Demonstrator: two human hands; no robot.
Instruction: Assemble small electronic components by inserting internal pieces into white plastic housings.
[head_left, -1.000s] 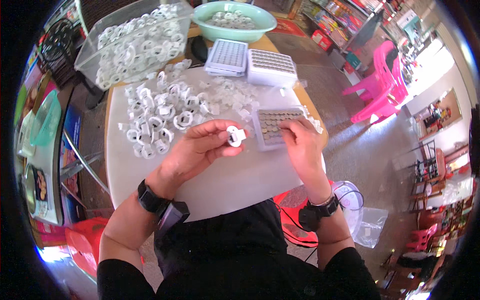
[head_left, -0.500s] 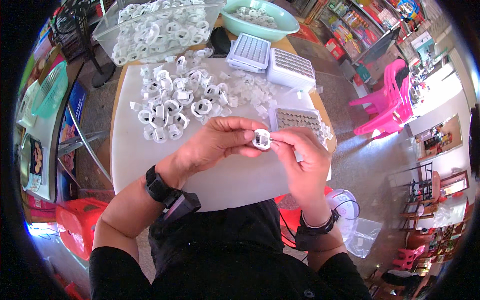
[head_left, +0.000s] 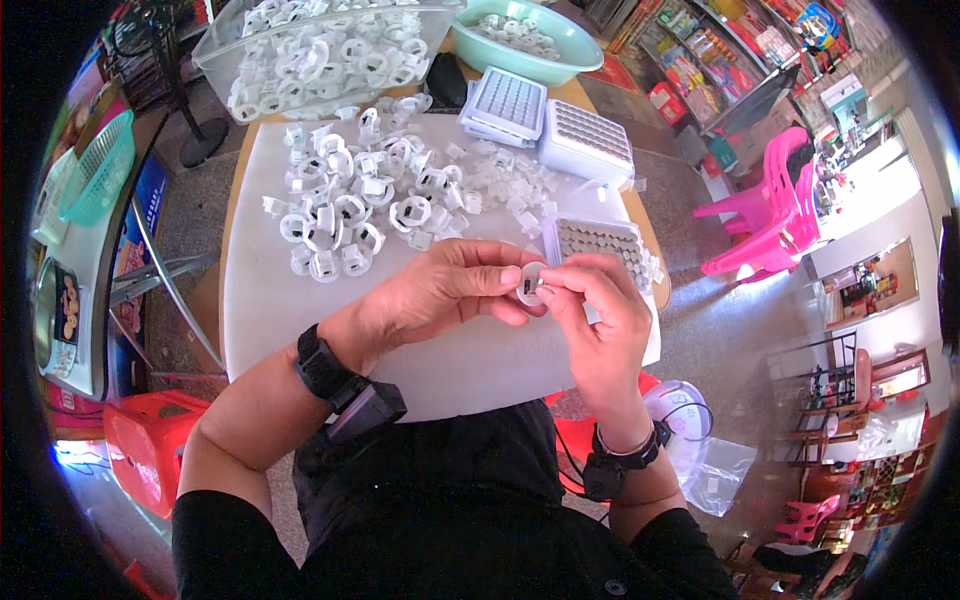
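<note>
My left hand (head_left: 450,292) pinches a small white plastic ring piece (head_left: 530,283) between thumb and fingers, held over the white table (head_left: 270,310). Meeting it from the right, my right hand (head_left: 600,320) has its fingertips on the same piece. Just behind my hands lies a flat tray of small round metal parts (head_left: 598,240). A loose heap of white plastic ring pieces (head_left: 370,200) spreads across the table's middle. Both wrists wear black bands.
At the back stand a clear tub of white rings (head_left: 320,50), a green bowl (head_left: 520,45) and two white lidded trays (head_left: 505,105) (head_left: 585,145). A red stool (head_left: 145,450) sits lower left, a green basket (head_left: 95,170) left, pink chairs (head_left: 770,220) right.
My left hand carried the white piece from near the tray toward my body, and my right hand left the tray and joined it on the piece. The view shifted closer over the table.
</note>
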